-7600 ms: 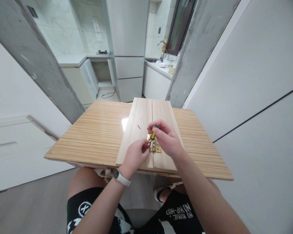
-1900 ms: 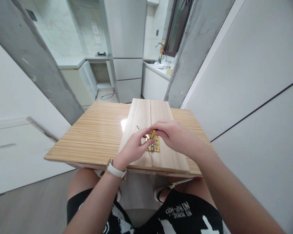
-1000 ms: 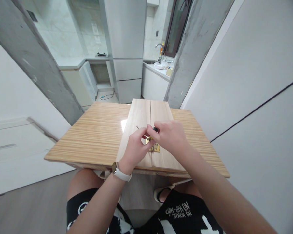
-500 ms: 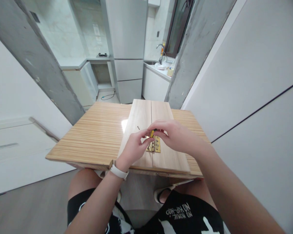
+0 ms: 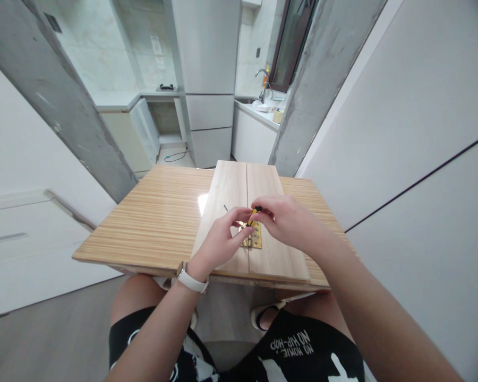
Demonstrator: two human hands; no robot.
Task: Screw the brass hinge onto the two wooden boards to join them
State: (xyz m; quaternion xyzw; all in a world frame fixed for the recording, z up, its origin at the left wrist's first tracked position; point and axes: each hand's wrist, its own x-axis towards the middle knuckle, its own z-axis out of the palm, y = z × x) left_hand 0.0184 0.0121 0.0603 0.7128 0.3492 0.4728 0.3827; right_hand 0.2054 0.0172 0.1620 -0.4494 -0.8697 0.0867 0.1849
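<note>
Two pale wooden boards point(image 5: 227, 191) lie side by side on a striped wooden table point(image 5: 159, 223). A brass hinge point(image 5: 255, 240) straddles their seam near the front. My right hand point(image 5: 281, 220) grips a small yellow and black screwdriver point(image 5: 254, 216), its tip down on the hinge. My left hand point(image 5: 223, 241), with a white watch at the wrist, pinches at the screwdriver's tip by the hinge's left leaf; what its fingertips hold is hidden. A loose screw point(image 5: 225, 207) rests on the left board just beyond my left hand.
A white wall panel point(image 5: 402, 132) rises close on the right of the table. Grey concrete pillars point(image 5: 306, 90) stand behind the table. Beyond them are a kitchen counter with a tap point(image 5: 263, 87) and a white fridge point(image 5: 209, 79). My knees are under the table's front edge.
Both hands have stayed at the hinge with small shifts. My right hand has turned back and forth on the screwdriver handle. The loose screw has not moved.
</note>
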